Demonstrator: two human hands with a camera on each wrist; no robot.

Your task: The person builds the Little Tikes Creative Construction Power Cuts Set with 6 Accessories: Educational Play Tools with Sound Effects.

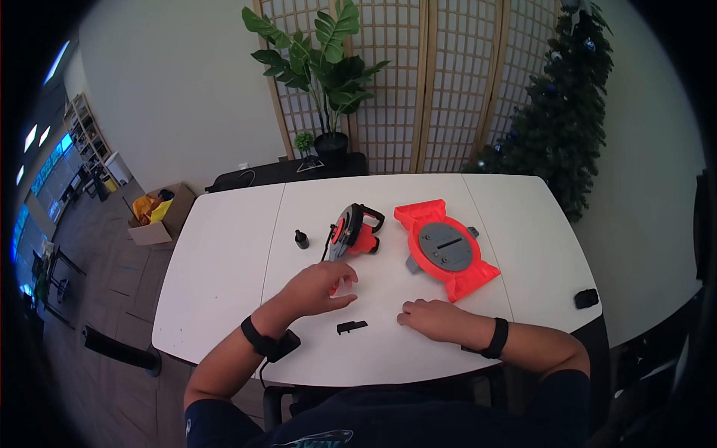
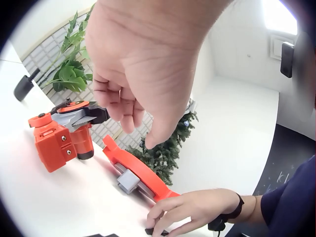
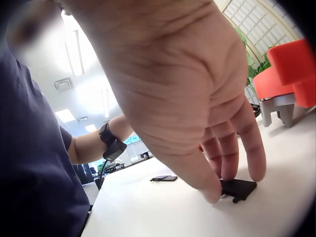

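My right hand (image 1: 439, 319) is low over the table's near side, its thumb and fingertips pinching a flat black plastic piece (image 3: 240, 188) at the tabletop. The left hand (image 1: 317, 287) hovers with relaxed fingers, holding nothing. Just beyond it stands an orange-and-grey miter saw head (image 1: 361, 233) with a black handle; its toothed blade (image 2: 84, 121) shows in the left wrist view. Between the hands, nearer my body, lies a second black plastic piece (image 1: 351, 326). An orange saw base (image 1: 472, 281) with a round, slotted grey turntable (image 1: 448, 246) sits beyond my right hand.
A black knob with a threaded stud (image 2: 23, 88) stands left of the saw head. A small black object (image 1: 586, 299) lies at the white table's (image 1: 216, 269) right edge. Behind the table are a potted plant (image 1: 328, 89) and a decorated tree (image 1: 553, 127); a cardboard box (image 1: 166, 220) is at left.
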